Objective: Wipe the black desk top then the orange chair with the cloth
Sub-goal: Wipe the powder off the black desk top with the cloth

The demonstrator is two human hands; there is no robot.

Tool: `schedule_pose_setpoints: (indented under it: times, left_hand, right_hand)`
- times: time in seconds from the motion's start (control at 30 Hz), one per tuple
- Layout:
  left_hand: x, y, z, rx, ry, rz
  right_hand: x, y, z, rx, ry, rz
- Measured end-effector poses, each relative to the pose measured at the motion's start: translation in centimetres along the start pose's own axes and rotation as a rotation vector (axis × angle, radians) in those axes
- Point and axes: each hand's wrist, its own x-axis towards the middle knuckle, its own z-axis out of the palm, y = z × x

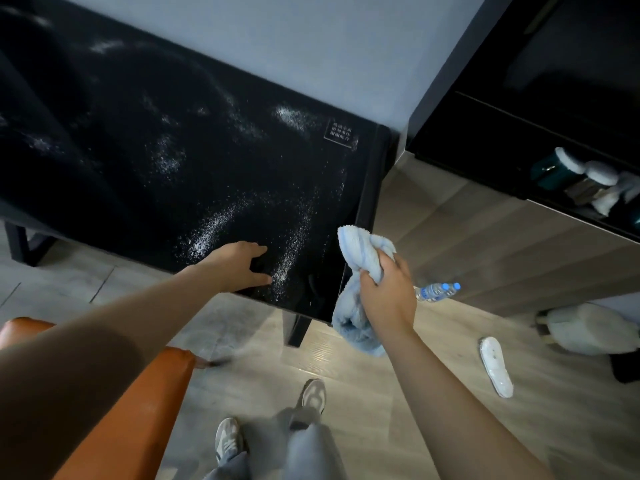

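Nearest me, at seven o'clock, the orange chair (138, 410) lies under the left forearm. The left hand (239, 268) rests open on the black tabletop's (138, 150) near edge. At its three o'clock the right hand (388, 289) grips the bunched blue cloth (360, 251). White powder (214, 230) streaks the tabletop, so I judge both wipes remain.

Powder (211, 230) streaks the black desk top (138, 150) — bunched blue cloth (360, 254), orange chair (138, 410) alongside.

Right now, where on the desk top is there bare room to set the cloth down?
No objects on the desk top. Cleanest patch: dark stretch left of the powder streaks. Near corner is crowded: left hand rests there, right hand grips the cloth at the edge.
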Motion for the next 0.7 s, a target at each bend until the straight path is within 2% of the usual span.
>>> schedule_pose_setpoints:
  times: [0.17,0.3,0.5,0.7]
  left_hand:
    - [2.9,2.1,-2.0,0.003,0.027,-0.004]
    - [6.1,3.8,-3.9,-0.01,0.05,-0.075]
    - [10.3,6.3,-4.7,-0.034,0.101,-0.153]
    - [13.7,7.7,-5.8,0.007,0.144,-0.152]
  right_hand:
    - [5.7,-0.4,-0.1,0.035,-0.028,-0.087]
    - [11.3,-0.7,-0.4,0.041,-0.075,-0.159]
    - [18.9,0.1,-1.3,0.07,-0.174,-0.192]
    - [24.8,0.8,-0.9,0.054,-0.192,-0.177]
